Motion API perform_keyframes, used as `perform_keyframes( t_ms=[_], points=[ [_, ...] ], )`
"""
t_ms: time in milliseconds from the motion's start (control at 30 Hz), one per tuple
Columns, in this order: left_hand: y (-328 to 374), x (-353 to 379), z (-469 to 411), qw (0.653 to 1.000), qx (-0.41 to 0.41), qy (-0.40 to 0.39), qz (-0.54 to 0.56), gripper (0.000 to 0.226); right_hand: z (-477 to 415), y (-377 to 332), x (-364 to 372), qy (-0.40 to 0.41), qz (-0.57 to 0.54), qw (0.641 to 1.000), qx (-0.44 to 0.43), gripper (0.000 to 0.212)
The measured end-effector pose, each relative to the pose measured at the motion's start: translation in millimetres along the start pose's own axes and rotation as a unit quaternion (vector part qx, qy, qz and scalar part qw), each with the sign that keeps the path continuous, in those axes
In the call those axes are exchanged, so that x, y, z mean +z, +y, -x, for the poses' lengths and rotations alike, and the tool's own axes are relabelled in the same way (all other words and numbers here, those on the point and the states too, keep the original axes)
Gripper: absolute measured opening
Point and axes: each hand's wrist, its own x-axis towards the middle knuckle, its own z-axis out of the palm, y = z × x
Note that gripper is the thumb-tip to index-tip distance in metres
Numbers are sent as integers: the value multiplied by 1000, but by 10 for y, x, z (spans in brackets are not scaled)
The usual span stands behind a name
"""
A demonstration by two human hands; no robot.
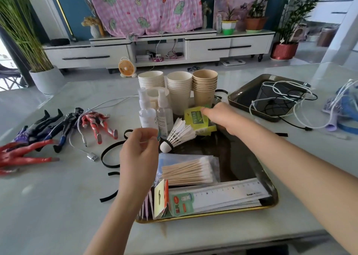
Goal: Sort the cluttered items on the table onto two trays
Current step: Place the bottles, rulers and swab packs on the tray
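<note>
A dark tray with a gold rim point(268, 185) lies in front of me. On it are a pack of cotton swabs point(187, 172), a clear ruler point(228, 193), a shuttlecock point(179, 134), two spray bottles point(147, 113) and stacks of paper cups point(179, 88). My right hand point(219, 115) reaches over this tray, and its fingers grip the top edge of a green packet point(195, 117) lying on yellow-green packets. My left hand point(138, 152) hovers at the tray's left edge and pinches a thin pale item that is too small to name. A second dark tray point(240, 98) at the far right holds cables point(275, 98).
Toy figures point(58, 127) lie on the table at the left, beside a white USB cable point(91, 156). Black straps point(110, 156) curl left of the near tray. A blue and purple object point(341, 109) lies at the right edge. The table's front edge is just below the near tray.
</note>
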Motion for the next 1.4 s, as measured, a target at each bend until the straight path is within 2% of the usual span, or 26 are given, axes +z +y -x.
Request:
perform_keyframes(
  t_ms=[33, 100, 200, 333, 467, 633, 767, 833, 933, 1033, 1133, 1267, 1333, 1400],
  points=[
    [-1, 1, 9, 1000, 1, -9, -12, 20, 3, -11, -10, -6, 46, 999, -1, 50],
    [2, 19, 28, 999, 5, -22, -37, 20, 32, -20, -42, -56, 66, 996, 34, 48],
    [-15, 56, 29, 997, 13, -29, -74, 19, 95, -17, -28, -113, 5, 990, 84, 43],
    [-57, 82, 22, 995, 11, -28, -100, 20, 85, 12, 54, -54, -32, 996, 62, 52],
    [-85, 95, 23, 993, 11, -28, -113, 19, 59, 62, 41, -8, -4, 999, 43, 50],
    [-97, 115, 16, 992, 6, -31, -119, 20, 87, 67, 43, -13, 109, 994, 19, 53],
    [-116, 111, 16, 991, 12, -33, -132, 19, 58, 74, -63, -48, 103, 993, -8, 53],
    [-128, 95, 14, 990, 15, -27, -140, 19, 49, 102, -136, -53, 95, 993, -37, 50],
    [-156, 63, 4, 989, 14, -15, -147, 23, 35, 145, -298, -2, 86, 992, -91, 39],
    [-172, 44, 15, 989, 10, 1, -150, 29, 1, 241, -544, 28, 136, 984, -112, 25],
    [-178, 50, 64, 989, 11, 22, -149, 32, -33, 397, -761, -32, 216, 974, -62, 28],
    [-209, 14, 113, 986, 26, 43, -160, 34, 28, 513, -822, -190, 205, 959, 38, 41],
    [-252, -18, 96, 985, 0, 46, -167, 36, 58, 514, -770, -211, 182, 960, 30, 35],
    [-278, -31, 97, 987, -30, 39, -151, 37, 72, 502, -682, -194, 184, 964, 3, 21]
  ],
)
